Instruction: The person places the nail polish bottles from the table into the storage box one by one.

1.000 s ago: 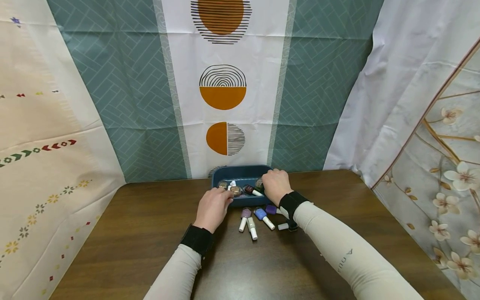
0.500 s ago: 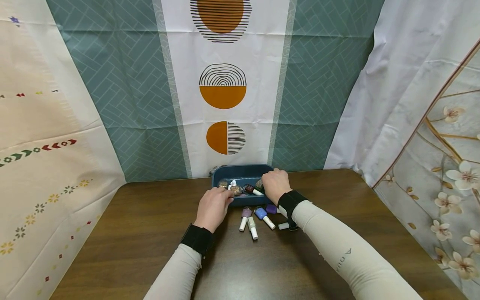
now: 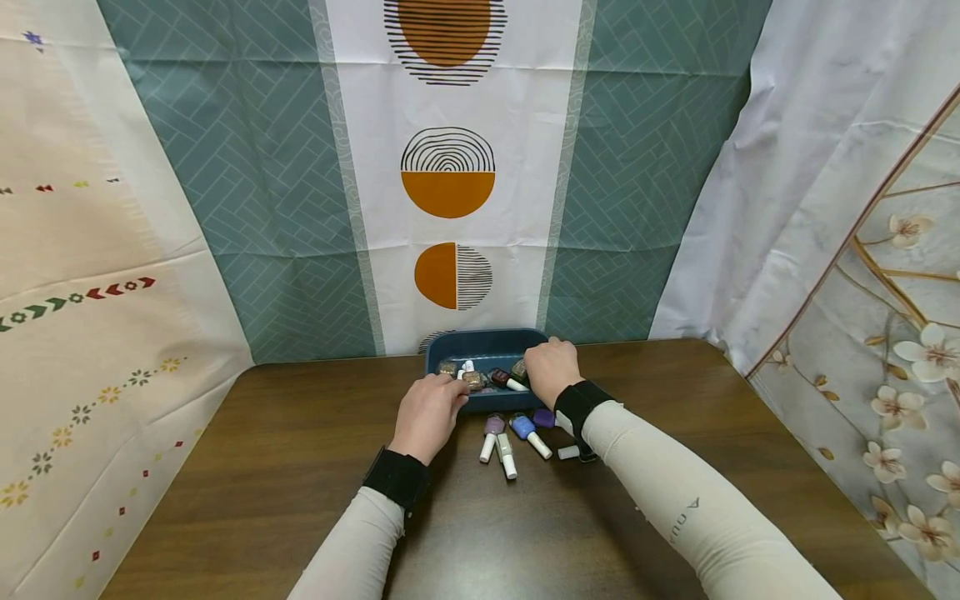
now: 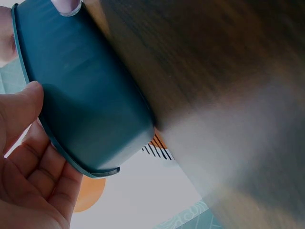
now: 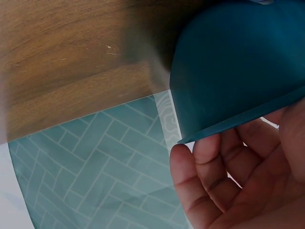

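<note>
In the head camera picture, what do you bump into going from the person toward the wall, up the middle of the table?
Bare wooden table → nail polish bottles lying on the table → blue tray with more bottles inside → patterned curtain.

A: What is everything resting on?

B: A dark brown wooden table with a visible grain, set against hanging patterned cloths.

A: What lies directly on it?

B: A dark teal tray sits at the far edge, in the middle. Just in front of it, loose nail polish bottles lie on their sides: a mauve bottle, a white-capped bottle touching it, a blue bottle, and a purple bottle close to the tray.
</note>
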{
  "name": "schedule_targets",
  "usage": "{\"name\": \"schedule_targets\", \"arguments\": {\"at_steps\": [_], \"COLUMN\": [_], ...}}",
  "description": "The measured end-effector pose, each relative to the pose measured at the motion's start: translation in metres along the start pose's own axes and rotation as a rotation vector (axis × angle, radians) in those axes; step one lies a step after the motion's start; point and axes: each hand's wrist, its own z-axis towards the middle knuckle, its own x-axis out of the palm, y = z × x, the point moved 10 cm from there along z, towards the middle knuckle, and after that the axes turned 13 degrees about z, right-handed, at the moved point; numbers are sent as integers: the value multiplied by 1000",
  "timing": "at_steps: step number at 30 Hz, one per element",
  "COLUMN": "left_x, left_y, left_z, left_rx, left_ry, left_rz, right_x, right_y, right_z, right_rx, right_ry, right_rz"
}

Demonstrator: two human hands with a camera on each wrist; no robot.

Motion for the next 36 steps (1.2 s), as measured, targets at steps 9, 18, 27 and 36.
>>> {"name": "schedule_targets", "arguments": {"at_steps": [9, 18, 27, 36], "left_x": [0, 1, 1, 2], "left_y": [1, 0, 2, 1], "left_z": [1, 2, 0, 1], "left_rx": [-5, -9, -10, -13], "left_ry": [20, 32, 28, 36], "left_rz": [-4, -3, -9, -6], "right_x": [-5, -21, -21, -17], "right_y": [-1, -8, -6, -3], "right_z": [-4, -21, -39, -51], "right_rx": [-35, -91, -163, -187], "right_ry": [-46, -190, -262, -204], "right_rz": [35, 87, 152, 189]}}
